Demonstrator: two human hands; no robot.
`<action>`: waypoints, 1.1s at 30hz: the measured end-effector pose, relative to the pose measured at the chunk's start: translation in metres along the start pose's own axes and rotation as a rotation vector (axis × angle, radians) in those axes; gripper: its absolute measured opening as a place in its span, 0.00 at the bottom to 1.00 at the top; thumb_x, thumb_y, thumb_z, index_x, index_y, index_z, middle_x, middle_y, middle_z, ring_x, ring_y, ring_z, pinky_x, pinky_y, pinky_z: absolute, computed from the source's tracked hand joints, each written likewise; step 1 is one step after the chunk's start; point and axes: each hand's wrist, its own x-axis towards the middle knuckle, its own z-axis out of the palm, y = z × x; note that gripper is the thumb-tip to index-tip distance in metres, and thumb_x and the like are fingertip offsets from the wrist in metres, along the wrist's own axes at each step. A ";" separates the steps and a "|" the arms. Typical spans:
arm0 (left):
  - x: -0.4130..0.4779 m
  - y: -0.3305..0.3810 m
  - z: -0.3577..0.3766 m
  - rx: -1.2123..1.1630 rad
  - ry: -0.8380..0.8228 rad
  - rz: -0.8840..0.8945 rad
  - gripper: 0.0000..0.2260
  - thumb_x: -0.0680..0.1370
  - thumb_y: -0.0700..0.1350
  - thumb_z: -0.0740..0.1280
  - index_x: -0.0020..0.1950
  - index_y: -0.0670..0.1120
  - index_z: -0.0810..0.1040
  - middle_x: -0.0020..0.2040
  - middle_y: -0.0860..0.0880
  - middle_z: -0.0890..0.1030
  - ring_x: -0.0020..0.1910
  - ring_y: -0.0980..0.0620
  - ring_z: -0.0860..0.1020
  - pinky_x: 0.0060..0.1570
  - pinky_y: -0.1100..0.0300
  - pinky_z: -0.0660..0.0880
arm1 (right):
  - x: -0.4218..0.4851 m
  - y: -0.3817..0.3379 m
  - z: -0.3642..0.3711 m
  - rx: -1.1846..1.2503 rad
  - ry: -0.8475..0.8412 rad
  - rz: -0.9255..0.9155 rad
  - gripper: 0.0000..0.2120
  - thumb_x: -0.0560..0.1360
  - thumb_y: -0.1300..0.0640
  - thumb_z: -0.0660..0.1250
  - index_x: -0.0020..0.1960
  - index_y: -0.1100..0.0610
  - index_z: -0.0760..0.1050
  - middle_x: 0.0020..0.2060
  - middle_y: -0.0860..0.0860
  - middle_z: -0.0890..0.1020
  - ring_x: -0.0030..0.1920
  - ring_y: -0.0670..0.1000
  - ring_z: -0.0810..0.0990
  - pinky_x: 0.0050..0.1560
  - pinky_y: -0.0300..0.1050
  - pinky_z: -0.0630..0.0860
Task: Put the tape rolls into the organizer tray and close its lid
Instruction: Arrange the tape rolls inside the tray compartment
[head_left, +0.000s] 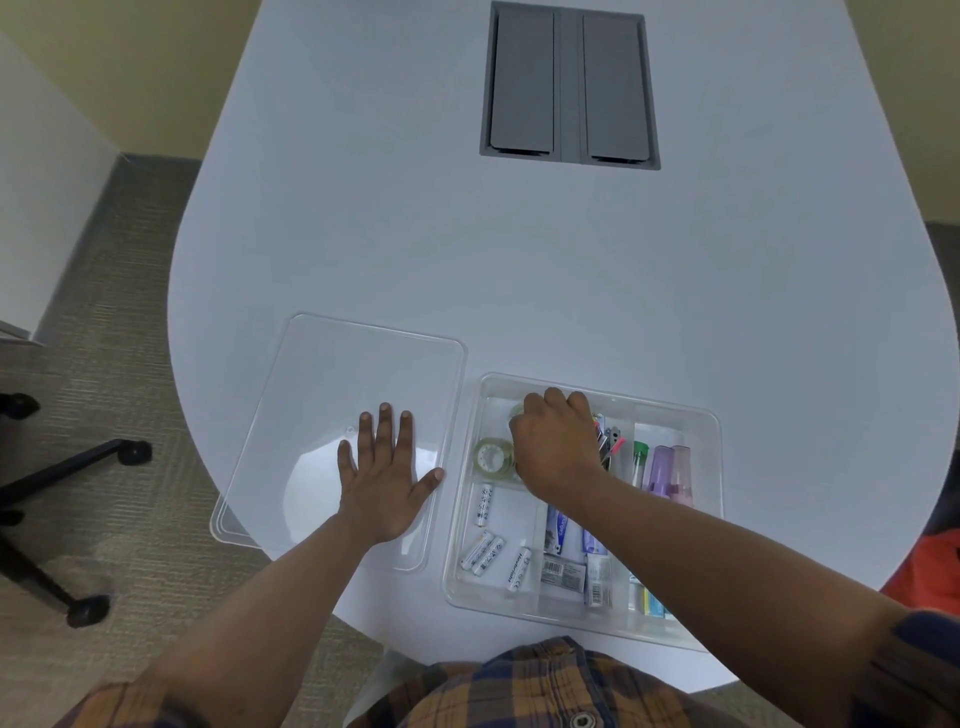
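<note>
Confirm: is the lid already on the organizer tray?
No: the lid lies flat on the table beside the organizer tray, under the left hand.

Bench (519, 270): white, rounded, carrying all the items.
Lid (332, 374): clear, flat on bench, left of tray, near corner overhanging the edge.
Left hand (387, 480): palm down on lid, fingers (384, 431) spread.
Tray (675, 631): clear, divided, uncovered.
Right hand (556, 447): curled in far-left compartment; grasp unclear.
Tape roll (493, 457): in that compartment, touching right hand.
Batteries (485, 553): loose, near-left compartment.
</note>
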 end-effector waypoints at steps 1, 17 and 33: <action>0.000 0.000 0.000 0.005 -0.002 -0.001 0.38 0.73 0.72 0.40 0.72 0.52 0.27 0.72 0.52 0.25 0.70 0.50 0.24 0.70 0.41 0.34 | 0.000 0.000 -0.002 0.010 -0.004 0.009 0.07 0.62 0.61 0.68 0.41 0.54 0.76 0.40 0.51 0.77 0.46 0.56 0.73 0.47 0.52 0.64; 0.002 -0.003 0.004 0.014 0.017 -0.002 0.39 0.70 0.73 0.36 0.73 0.53 0.27 0.73 0.52 0.26 0.71 0.50 0.25 0.71 0.40 0.36 | 0.002 0.025 -0.021 0.242 0.145 0.192 0.05 0.70 0.59 0.66 0.47 0.54 0.76 0.41 0.51 0.79 0.36 0.53 0.71 0.34 0.42 0.64; 0.002 -0.002 0.002 0.000 -0.004 -0.003 0.39 0.70 0.73 0.37 0.72 0.54 0.26 0.72 0.52 0.25 0.70 0.50 0.24 0.71 0.41 0.34 | 0.003 0.027 -0.005 0.124 0.215 -0.002 0.07 0.68 0.65 0.68 0.44 0.56 0.78 0.40 0.52 0.77 0.36 0.54 0.75 0.30 0.43 0.67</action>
